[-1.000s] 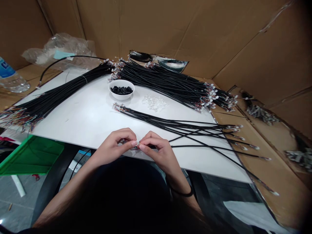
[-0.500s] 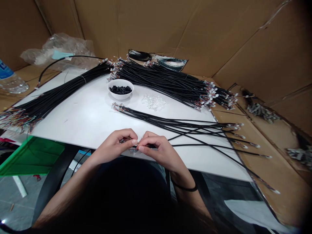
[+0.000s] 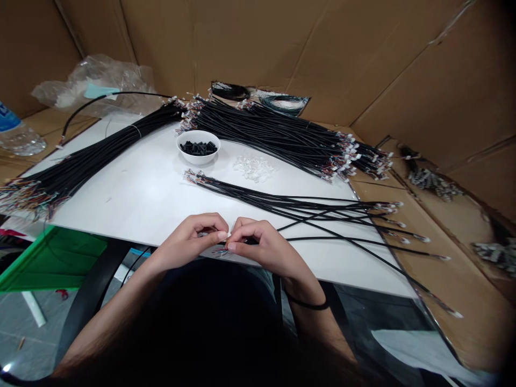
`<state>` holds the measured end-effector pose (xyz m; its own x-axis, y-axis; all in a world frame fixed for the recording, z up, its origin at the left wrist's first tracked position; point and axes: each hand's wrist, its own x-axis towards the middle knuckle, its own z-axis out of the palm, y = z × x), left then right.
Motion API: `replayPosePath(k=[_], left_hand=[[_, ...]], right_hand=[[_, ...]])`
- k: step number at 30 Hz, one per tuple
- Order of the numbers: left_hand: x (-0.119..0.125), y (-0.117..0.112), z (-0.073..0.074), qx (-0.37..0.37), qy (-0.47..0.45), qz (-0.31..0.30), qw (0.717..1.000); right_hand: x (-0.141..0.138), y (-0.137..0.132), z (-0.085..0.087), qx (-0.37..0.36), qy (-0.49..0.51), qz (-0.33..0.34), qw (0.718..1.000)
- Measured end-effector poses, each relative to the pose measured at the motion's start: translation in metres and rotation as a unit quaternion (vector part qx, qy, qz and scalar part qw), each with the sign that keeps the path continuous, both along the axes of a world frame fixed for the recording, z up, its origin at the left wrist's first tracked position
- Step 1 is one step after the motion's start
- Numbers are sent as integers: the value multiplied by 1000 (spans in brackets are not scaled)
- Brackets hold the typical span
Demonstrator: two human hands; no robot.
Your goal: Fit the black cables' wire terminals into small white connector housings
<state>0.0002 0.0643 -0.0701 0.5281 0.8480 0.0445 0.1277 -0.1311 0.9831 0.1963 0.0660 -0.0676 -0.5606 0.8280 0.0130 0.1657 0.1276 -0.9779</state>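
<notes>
At the table's near edge my left hand [image 3: 197,236] and my right hand [image 3: 258,244] meet fingertip to fingertip, both closed. My right hand pinches the stripped end of a black cable [image 3: 310,238], which runs off to the right. Thin coloured wires [image 3: 220,251] fan out below the fingertips. A tiny white piece, seemingly a connector [image 3: 229,235], shows at the thumb and fingertips of my left hand; the fingers partly hide it. Just beyond the hands lie several more black cables [image 3: 258,200] with wired ends.
A white bowl [image 3: 198,158] holds short black tubes. Beside it is a pile of small white connectors [image 3: 253,167]. Large cable bundles lie at the left [image 3: 100,150] and back [image 3: 274,131]. Cardboard walls [image 3: 258,43] surround the table; a water bottle [image 3: 18,134] stands far left.
My hands stay almost in place, with small finger movements. The white piece now shows between the fingertips, and the loose wires have shifted slightly.
</notes>
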Motion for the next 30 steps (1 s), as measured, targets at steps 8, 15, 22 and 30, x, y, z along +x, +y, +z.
replayPosePath(k=[8, 15, 22, 30], left_hand=[[1, -1, 0, -1, 2, 3, 1000], [1, -2, 0, 6, 1, 8, 1000], [2, -3, 1, 10, -3, 9, 1000], [2, -2, 0, 15, -4, 10, 1000]], right_hand=[[-1, 1, 0, -4, -6, 1, 1000], [0, 3, 2, -9, -17, 7, 1000], [1, 7, 7, -16, -53, 28, 998], [1, 11, 6, -19, -50, 51, 997]])
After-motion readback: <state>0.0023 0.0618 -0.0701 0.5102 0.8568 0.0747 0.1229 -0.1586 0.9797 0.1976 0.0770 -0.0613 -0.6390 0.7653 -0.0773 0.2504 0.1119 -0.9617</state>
